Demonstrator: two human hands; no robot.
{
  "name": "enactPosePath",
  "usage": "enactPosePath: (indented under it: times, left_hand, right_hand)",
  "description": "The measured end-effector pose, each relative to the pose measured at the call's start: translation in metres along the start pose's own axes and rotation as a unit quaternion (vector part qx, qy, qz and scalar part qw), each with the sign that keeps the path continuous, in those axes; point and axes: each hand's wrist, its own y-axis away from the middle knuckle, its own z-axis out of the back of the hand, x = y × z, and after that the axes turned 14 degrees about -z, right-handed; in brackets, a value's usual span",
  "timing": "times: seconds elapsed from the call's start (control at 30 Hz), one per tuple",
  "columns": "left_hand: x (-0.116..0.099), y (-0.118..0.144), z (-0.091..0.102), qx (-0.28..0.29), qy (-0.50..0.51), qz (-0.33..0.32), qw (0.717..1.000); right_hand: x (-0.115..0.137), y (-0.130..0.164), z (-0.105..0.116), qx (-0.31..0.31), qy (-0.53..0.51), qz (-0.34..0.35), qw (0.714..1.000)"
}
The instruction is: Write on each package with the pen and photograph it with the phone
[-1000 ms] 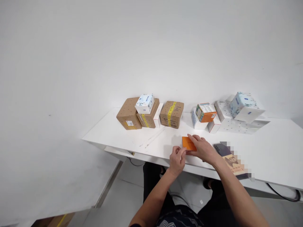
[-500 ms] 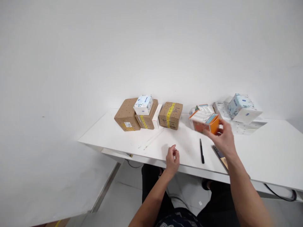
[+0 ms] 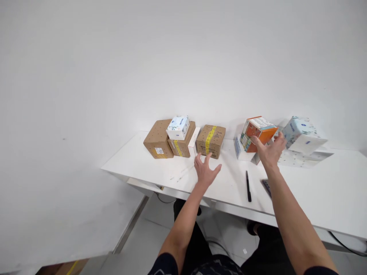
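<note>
My right hand [image 3: 269, 149] is open, thumb and fingers spread, just in front of an orange and white box [image 3: 259, 133]. That box rests on top of a white box [image 3: 243, 152]; the thumb overlaps its lower edge, and I cannot tell if it touches. My left hand [image 3: 205, 172] hovers over the table with fingers apart and nothing in them. Its fingertips are near the front of a brown carton [image 3: 211, 143] with yellow tape.
To the left stand a big brown carton [image 3: 157, 139], a taped carton [image 3: 183, 145] bearing a blue-white box [image 3: 178, 128], and a slim white box [image 3: 194, 142]. Another floral box [image 3: 304, 133] is at right. A black pen [image 3: 248, 187] and a phone [image 3: 266, 186] lie near the table's front edge.
The orange and white box has moved right and back onto the other boxes, and my right hand has opened. My left hand has reached forward and spread its fingers.
</note>
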Motion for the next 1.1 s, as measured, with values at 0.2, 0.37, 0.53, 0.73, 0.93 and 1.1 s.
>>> enactPosePath:
  times: [0.2,0.37,0.53,0.73,0.93,1.1]
  left_hand:
    - [0.009,-0.086,-0.004,0.096,-0.043,0.037,0.994]
    - [0.001,-0.101,-0.015,0.095,-0.046,0.033,0.994]
    - [-0.025,-0.054,0.000,0.075,-0.074,0.050,0.993]
    - [-0.057,0.046,0.054,0.065,-0.086,-0.006,0.994]
    - [-0.036,0.065,0.088,0.100,0.045,0.030,0.993]
    - [-0.011,0.050,0.081,0.121,0.200,0.129,0.964]
  right_hand:
    - [-0.012,0.065,0.039,0.037,-0.102,-0.075,0.991]
    - [-0.039,0.126,0.053,0.147,-0.135,-0.167,0.966]
    - [-0.045,0.156,0.057,0.207,-0.129,-0.207,0.947]
    - [-0.035,0.184,0.059,0.291,-0.163,-0.236,0.913]
    - [-0.029,0.199,0.060,0.305,-0.143,-0.213,0.917]
    - [-0.016,0.192,0.055,0.314,-0.088,-0.169,0.930]
